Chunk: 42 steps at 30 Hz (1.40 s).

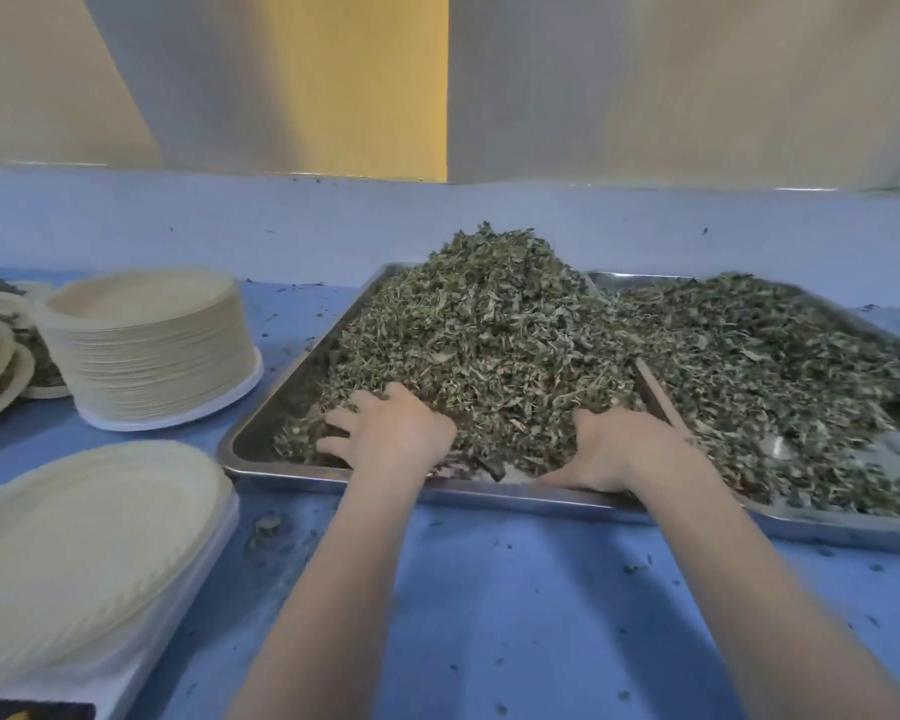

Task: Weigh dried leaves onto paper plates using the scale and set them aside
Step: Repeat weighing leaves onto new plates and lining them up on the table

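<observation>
Landmark: we take the near metal tray (pixel 261 423) as our reference; it sits on the blue desk (pixel 489 589), heaped with dried leaves (pixel 489 324).
Left hand: our left hand (pixel 391 433) lies on the near left foot of the heap inside that tray, fingers spread and pressed into the leaves; we see nothing pinched.
Right hand: our right hand (pixel 619 449) is at the near right foot of the same heap, its fingertips buried in the leaves, so we cannot tell whether it is clenched or released.
Second tray: a second metal tray (pixel 853 527) lies just right of the landmark tray, touching it, and carries a flatter layer of leaves (pixel 775 366).
Plate stack: a tall stack of paper plates (pixel 152 350) stands left of the tray, apart from it.
Near plates: a lower stack of plates (pixel 84 537) sits left of the tray's near corner, closer to us, on a white base; whether that base is the scale we cannot tell.
Filled plates: plates holding leaves (pixel 1 366) overlap beyond the tall stack, further left of the tray.
Crumbs: leaf crumbs (pixel 635 568) are scattered on the desk in front of the tray.
</observation>
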Available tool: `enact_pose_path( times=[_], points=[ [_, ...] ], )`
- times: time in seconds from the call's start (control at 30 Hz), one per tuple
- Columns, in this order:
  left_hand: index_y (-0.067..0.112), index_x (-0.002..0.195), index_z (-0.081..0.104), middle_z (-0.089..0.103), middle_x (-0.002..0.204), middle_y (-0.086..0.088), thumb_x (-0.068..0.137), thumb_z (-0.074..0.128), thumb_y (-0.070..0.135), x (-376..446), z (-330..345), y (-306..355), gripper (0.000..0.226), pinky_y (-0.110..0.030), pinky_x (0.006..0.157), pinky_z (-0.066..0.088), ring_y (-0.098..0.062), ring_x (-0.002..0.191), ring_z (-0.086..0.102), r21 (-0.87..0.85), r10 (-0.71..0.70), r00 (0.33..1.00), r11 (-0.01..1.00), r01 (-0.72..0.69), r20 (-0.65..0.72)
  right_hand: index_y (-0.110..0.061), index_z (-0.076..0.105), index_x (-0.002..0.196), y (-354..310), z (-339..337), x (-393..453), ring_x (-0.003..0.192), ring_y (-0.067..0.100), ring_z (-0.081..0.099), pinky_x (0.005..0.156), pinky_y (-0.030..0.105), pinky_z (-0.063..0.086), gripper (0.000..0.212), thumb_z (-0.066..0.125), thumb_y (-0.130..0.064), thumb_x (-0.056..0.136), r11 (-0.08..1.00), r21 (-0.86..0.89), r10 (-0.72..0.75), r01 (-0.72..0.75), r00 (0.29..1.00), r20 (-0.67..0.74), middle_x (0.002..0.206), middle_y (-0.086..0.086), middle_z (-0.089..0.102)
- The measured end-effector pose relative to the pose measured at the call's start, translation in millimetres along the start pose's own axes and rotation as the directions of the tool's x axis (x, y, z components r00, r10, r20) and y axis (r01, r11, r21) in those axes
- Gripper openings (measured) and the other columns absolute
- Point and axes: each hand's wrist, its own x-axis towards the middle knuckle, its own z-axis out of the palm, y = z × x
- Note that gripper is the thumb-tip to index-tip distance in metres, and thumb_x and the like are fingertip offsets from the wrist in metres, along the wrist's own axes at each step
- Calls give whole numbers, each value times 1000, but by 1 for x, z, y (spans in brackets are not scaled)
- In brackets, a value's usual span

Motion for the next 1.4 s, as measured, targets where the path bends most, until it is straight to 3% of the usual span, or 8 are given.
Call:
enact_pose_path(
  times=[0.23,0.33,0.43,0.53,0.73,0.87,1.17,1.4],
  points=[
    [21,141,39,57,115,-1,94,42,23,18,-4,-10,48,-19,63,45,-11,82,58,-257,330,940,904,-342,-92,-35,45,135,-25,0,6,105,20,55,91,34,46,79,70,-66,67,904,275,-272,328,936,-221,122,2,55],
    [24,133,47,55,126,-7,93,40,28,27,-10,-27,41,-37,91,43,-29,114,48,-156,177,947,962,-225,-269,-28,40,136,-5,-7,1,91,19,60,74,33,49,97,64,-80,58,987,144,-35,66,978,-207,109,2,59],
    [19,136,41,41,140,-15,93,37,38,30,-9,-34,47,-50,103,30,-40,128,31,104,30,998,994,-23,-60,-12,47,125,-9,-2,-1,90,24,56,76,33,47,99,63,-82,56,997,70,38,-38,999,-2,112,10,56],
    [19,146,31,38,147,-11,99,32,35,26,-7,-24,49,-40,107,29,-32,133,35,47,283,958,957,-285,56,-11,45,130,-28,8,6,110,30,54,93,35,46,94,70,-70,63,979,171,-111,116,993,-38,128,16,47],
    [26,147,28,45,138,-10,98,34,35,30,-2,-16,50,-37,95,42,-27,117,49,-158,375,927,915,-371,-8,-31,10,150,-47,7,19,100,25,49,93,34,45,114,78,-57,62,908,309,-281,283,958,-49,137,14,32],
    [20,146,29,32,147,-20,99,29,39,27,5,-11,51,-41,104,31,-37,131,35,55,322,940,943,-329,110,-28,35,141,-64,10,25,98,26,51,88,30,45,89,76,-50,65,890,276,-340,364,931,-132,121,12,47],
    [8,139,32,27,140,-26,97,27,14,13,6,14,42,-32,71,35,-25,83,46,-116,378,914,924,-363,150,-15,61,110,-69,3,29,72,14,55,56,14,38,37,74,-20,76,820,387,-326,421,900,-289,99,5,65],
    [14,143,25,17,145,-25,101,27,17,9,-38,22,42,-37,68,46,-34,88,54,-228,388,922,899,-375,12,-16,57,116,-77,-42,20,70,12,57,45,14,43,41,70,-7,78,721,502,-300,479,868,-397,95,3,58]
  ],
)
